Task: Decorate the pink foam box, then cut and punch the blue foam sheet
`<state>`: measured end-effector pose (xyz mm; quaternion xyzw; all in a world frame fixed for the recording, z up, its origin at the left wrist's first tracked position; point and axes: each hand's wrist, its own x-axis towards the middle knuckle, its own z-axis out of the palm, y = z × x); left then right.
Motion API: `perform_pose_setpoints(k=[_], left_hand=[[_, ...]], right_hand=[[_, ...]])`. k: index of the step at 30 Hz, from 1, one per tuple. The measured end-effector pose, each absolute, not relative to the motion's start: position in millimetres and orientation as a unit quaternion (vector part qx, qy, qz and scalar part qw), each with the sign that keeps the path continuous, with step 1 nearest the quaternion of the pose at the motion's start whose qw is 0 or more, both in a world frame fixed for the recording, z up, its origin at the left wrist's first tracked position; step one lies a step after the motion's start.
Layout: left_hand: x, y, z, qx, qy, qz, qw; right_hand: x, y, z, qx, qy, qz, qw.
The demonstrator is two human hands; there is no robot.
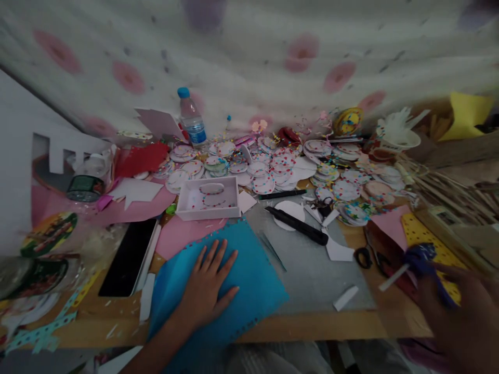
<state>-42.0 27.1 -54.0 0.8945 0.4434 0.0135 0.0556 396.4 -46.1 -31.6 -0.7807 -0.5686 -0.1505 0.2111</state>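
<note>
The left hand lies flat with fingers spread on a bright blue sheet, which sits at the front of the wooden table, partly over a grey mat; the right hand, blurred at the right edge, is well apart from the left, its fingers at a dark blue object with a pale strip jutting from it; I cannot tell whether they close on it; just beyond the sheet stands a shallow white box with small red dots inside; on the mat, a thin metal tool lies beside the sheet, and a black cutter rests across a white disc; scissors lie near the dark blue object; a phone lies left of the sheet; dotted paper discs are heaped behind, near an upright blue-capped bottle
</note>
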Motion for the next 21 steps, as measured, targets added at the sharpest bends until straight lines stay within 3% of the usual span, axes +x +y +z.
perform_pose_setpoints(k=[3, 5, 11, 14, 17, 21], left_hand=[[-41.4, 26.7, -53.1, 0.893, 0.445, 0.015, 0.060], [-43.0, 25.0, -52.2, 0.895, 0.442, 0.017, 0.066], [-57.7, 7.9, -51.7, 0.905, 0.420, 0.001, 0.073], [-60.8, 5.2, -52.9, 0.904, 0.420, 0.002, 0.073], [-54.4, 14.0, -53.8, 0.906, 0.416, 0.014, 0.078], [-33.4, 35.5, -55.4, 0.914, 0.394, 0.037, 0.088]], right_hand=[[318.7, -22.4, -21.6, -0.657, -0.711, 0.016, 0.249], [270.5, -6.1, -26.9, -0.595, -0.762, 0.118, 0.226], [211.0, 21.8, -47.7, -0.558, -0.789, 0.179, 0.183], [234.2, 22.7, -44.1, -0.560, -0.782, 0.170, 0.215], [276.5, 24.7, -41.0, -0.617, -0.748, 0.071, 0.232], [331.8, 28.4, -50.5, -0.674, -0.714, -0.030, 0.189]])
